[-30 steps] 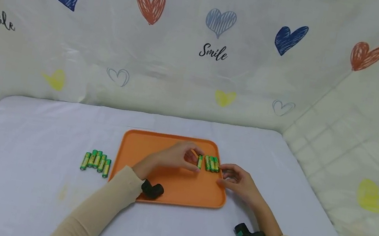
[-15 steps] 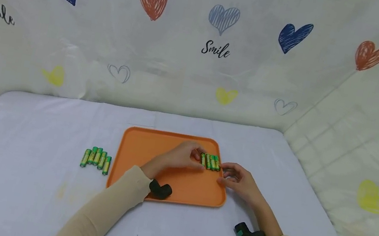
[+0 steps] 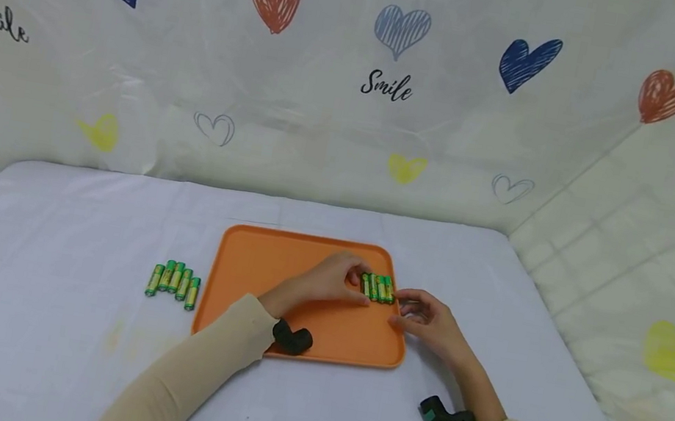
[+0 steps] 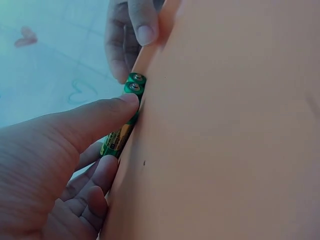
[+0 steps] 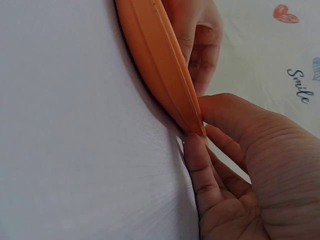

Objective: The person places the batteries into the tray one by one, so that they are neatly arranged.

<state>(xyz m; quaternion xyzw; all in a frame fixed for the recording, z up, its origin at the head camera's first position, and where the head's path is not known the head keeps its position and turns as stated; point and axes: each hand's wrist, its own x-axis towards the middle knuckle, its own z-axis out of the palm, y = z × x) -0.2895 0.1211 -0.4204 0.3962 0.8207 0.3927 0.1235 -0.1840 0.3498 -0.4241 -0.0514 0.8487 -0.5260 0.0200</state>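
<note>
A row of several green-and-yellow batteries (image 3: 383,288) lies side by side near the right rim of the orange tray (image 3: 323,335). At the row's left end my left hand (image 3: 329,278) pinches one battery (image 4: 116,139) lengthwise, thumb at its near end and fingers at the far end. That battery is up against the others, seen in the left wrist view by their metal tips. My right hand (image 3: 431,324) holds the tray's right rim, with thumb and fingers on either side of it in the right wrist view. The right hand's other fingers are partly hidden.
Left of the tray, another group of several batteries (image 3: 173,282) lies on the white tablecloth (image 3: 52,312). A white wall sheet (image 3: 318,88) printed with hearts stands behind the table. Each wrist wears a black device (image 3: 292,338).
My left hand has moved right with the battery, closing the gap between it and the row. The right hand has stayed at the tray's rim. The view has shifted slightly.
</note>
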